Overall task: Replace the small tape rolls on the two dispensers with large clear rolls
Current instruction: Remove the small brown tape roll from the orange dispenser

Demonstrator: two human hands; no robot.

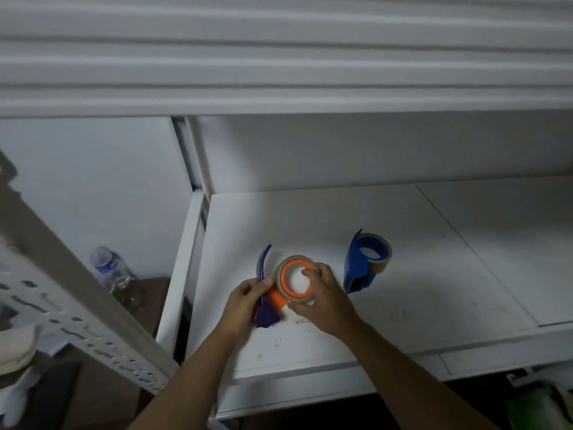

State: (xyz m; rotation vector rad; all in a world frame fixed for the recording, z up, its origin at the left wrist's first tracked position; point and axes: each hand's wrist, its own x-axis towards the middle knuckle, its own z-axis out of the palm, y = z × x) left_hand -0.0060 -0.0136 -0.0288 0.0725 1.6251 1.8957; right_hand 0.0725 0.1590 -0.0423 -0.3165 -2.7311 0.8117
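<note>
Both forearms reach in over the front edge of the white bench (387, 305). The left hand (248, 301) curls its fingers around the purple-and-orange dispenser (273, 301). The right hand (322, 293) pinches the brown tape roll (286, 268) on it, fingertips hooked into the core. Farther back and right, apart, stands the blue dispenser (361, 266), roll mounted.
</note>
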